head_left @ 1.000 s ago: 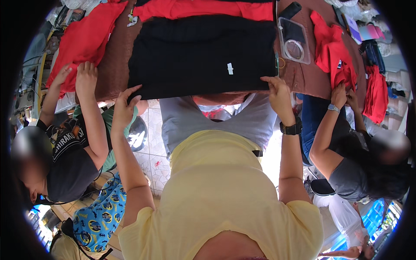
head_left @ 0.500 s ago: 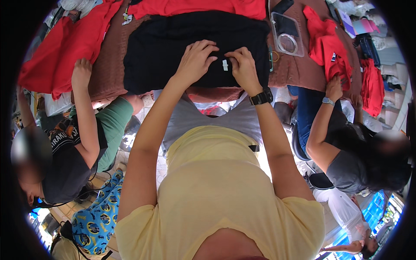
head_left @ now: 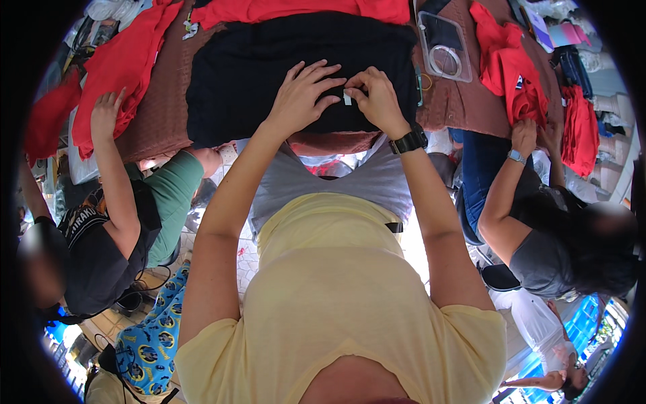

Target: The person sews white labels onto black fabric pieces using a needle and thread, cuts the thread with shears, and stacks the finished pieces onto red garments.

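A black garment (head_left: 235, 81) lies spread flat over the brown cloth before me. My left hand (head_left: 304, 94) rests on it, palm down, with the fingers spread and nothing held. Close to its thumb is a small white label (head_left: 347, 98) on the black fabric. My right hand (head_left: 375, 99), with a dark wristwatch (head_left: 408, 140) on the wrist, pinches the label between thumb and fingertips. The label's upper part is hidden by those fingers.
The table has a brown cloth (head_left: 464, 104). A clear plastic box (head_left: 464, 67) with a white ring-shaped coil (head_left: 445, 61) stands to the right. Red garments (head_left: 121, 67) lie left, behind and right. Co-workers handle red cloth on both sides of me.
My right thumb and fingertips have moved left onto the white label. My left fingers have spread flatter. The left co-worker's red garment has shifted.
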The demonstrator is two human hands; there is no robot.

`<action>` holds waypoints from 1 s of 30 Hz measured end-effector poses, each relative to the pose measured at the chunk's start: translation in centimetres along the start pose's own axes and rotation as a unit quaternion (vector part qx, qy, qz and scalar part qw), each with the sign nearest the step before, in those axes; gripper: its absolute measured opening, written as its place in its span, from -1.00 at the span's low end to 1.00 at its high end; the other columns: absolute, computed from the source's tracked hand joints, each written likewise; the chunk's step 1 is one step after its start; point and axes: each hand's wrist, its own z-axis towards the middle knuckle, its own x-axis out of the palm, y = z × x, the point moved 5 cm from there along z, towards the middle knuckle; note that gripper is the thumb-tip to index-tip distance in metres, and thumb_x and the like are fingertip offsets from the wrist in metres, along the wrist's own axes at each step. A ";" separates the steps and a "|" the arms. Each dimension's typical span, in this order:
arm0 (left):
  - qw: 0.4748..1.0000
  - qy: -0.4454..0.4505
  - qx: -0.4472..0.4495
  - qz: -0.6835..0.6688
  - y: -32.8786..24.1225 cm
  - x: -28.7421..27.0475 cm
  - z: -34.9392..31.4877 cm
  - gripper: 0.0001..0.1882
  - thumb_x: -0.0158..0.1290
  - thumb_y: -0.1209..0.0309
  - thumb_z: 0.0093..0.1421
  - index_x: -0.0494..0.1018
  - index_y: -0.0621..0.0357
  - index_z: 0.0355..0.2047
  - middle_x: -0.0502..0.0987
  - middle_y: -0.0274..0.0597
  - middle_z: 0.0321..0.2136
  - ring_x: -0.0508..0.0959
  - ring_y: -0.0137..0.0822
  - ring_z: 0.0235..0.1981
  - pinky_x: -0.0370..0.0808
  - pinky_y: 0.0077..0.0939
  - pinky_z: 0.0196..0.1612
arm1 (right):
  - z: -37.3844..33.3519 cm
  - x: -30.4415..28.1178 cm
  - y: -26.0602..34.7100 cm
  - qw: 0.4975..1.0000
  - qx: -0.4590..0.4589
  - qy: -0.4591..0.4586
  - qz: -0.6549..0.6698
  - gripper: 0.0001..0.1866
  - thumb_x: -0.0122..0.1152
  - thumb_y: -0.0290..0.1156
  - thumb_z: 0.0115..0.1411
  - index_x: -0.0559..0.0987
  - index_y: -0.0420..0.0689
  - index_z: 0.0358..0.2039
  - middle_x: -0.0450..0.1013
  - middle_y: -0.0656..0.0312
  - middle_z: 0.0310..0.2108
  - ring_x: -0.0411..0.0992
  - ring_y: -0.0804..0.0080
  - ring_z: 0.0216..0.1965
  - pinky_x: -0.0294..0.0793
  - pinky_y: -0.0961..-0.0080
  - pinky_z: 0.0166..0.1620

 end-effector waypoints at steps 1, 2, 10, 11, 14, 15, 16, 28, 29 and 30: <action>1.000 0.002 0.001 0.007 0.0 0.1 -0.1 -0.62 0.15 0.18 0.25 0.54 -0.13 0.07 0.40 -0.40 0.26 0.29 -0.26 0.34 0.09 -0.07 0.40 | 0.1 0.0 0.0 1.000 -0.002 0.008 -0.003 -0.94 0.32 -0.54 0.06 0.64 -0.19 -0.41 0.46 0.11 -0.33 0.43 0.07 -0.23 0.42 0.22 -0.13; 1.000 0.004 0.002 0.015 -0.1 0.1 -0.1 -0.61 0.14 0.17 0.25 0.54 -0.14 0.08 0.40 -0.40 0.27 0.29 -0.26 0.34 0.09 -0.06 0.40 | 0.1 0.0 0.0 1.000 -0.013 0.008 -0.005 -0.94 0.31 -0.55 0.06 0.62 -0.19 -0.40 0.46 0.11 -0.34 0.43 0.07 -0.23 0.42 0.21 -0.14; 0.999 0.000 0.008 0.036 -0.1 0.2 -0.2 -0.61 0.15 0.16 0.25 0.53 -0.18 0.09 0.40 -0.40 0.26 0.28 -0.27 0.34 0.09 0.01 0.39 | -0.1 -0.5 0.0 0.994 -0.031 0.045 0.093 -0.93 0.26 -0.58 0.08 0.55 -0.21 -0.40 0.44 0.10 -0.35 0.43 0.05 -0.22 0.44 0.20 -0.15; 0.999 0.000 0.010 0.036 0.0 0.2 -0.2 -0.61 0.15 0.16 0.25 0.53 -0.19 0.09 0.40 -0.40 0.26 0.28 -0.27 0.34 0.09 0.02 0.39 | -0.1 -0.6 0.1 0.995 -0.031 0.054 0.082 -0.93 0.26 -0.59 0.07 0.55 -0.21 -0.40 0.44 0.10 -0.35 0.43 0.05 -0.23 0.44 0.20 -0.15; 0.999 0.003 0.011 0.041 0.0 0.3 -0.3 -0.60 0.15 0.17 0.25 0.53 -0.19 0.10 0.39 -0.40 0.27 0.28 -0.27 0.34 0.09 0.05 0.38 | 0.1 -0.7 0.7 0.995 -0.045 0.071 0.052 -0.92 0.25 -0.61 0.05 0.53 -0.22 -0.42 0.44 0.10 -0.36 0.43 0.03 -0.23 0.44 0.20 -0.15; 0.999 0.004 0.011 0.043 0.0 0.3 -0.2 -0.60 0.15 0.17 0.25 0.52 -0.18 0.10 0.39 -0.40 0.27 0.28 -0.27 0.35 0.08 0.06 0.38 | 0.2 -0.8 0.9 0.995 -0.059 0.072 0.043 -0.92 0.25 -0.62 0.04 0.53 -0.22 -0.43 0.44 0.10 -0.37 0.43 0.03 -0.23 0.44 0.20 -0.15; 0.999 0.005 0.012 0.045 -0.1 0.2 -0.2 -0.60 0.15 0.17 0.25 0.52 -0.19 0.10 0.38 -0.40 0.27 0.28 -0.27 0.35 0.08 0.07 0.38 | 0.3 -0.9 1.1 0.994 -0.073 0.073 0.034 -0.92 0.25 -0.62 0.03 0.52 -0.23 -0.43 0.44 0.10 -0.37 0.43 0.03 -0.24 0.44 0.19 -0.15; 0.998 -0.031 0.045 -0.030 -0.3 -0.7 -0.6 -0.71 0.23 0.29 0.17 0.55 -0.01 -0.09 0.53 -0.31 0.01 0.44 -0.21 0.20 0.22 -0.04 0.34 | 0.8 -0.6 1.0 0.994 -0.040 0.069 0.075 -0.87 0.22 -0.63 0.06 0.54 -0.22 -0.33 0.45 0.10 -0.38 0.46 0.03 -0.23 0.46 0.16 -0.14; 0.998 -0.031 0.048 -0.025 -0.5 -0.7 -0.9 -0.72 0.24 0.30 0.16 0.56 0.00 -0.11 0.54 -0.30 -0.04 0.45 -0.20 0.18 0.24 -0.06 0.33 | 0.8 -0.6 1.0 0.994 -0.057 0.073 0.051 -0.88 0.22 -0.63 0.06 0.55 -0.22 -0.34 0.45 0.10 -0.38 0.46 0.03 -0.23 0.46 0.16 -0.15; 0.998 -0.030 0.051 -0.020 -0.7 -0.8 -1.1 -0.73 0.24 0.31 0.16 0.56 0.02 -0.13 0.55 -0.29 -0.08 0.47 -0.20 0.15 0.26 -0.08 0.32 | 0.8 -0.6 1.1 0.994 -0.073 0.076 0.028 -0.89 0.21 -0.63 0.06 0.56 -0.22 -0.35 0.45 0.10 -0.38 0.46 0.03 -0.24 0.46 0.16 -0.16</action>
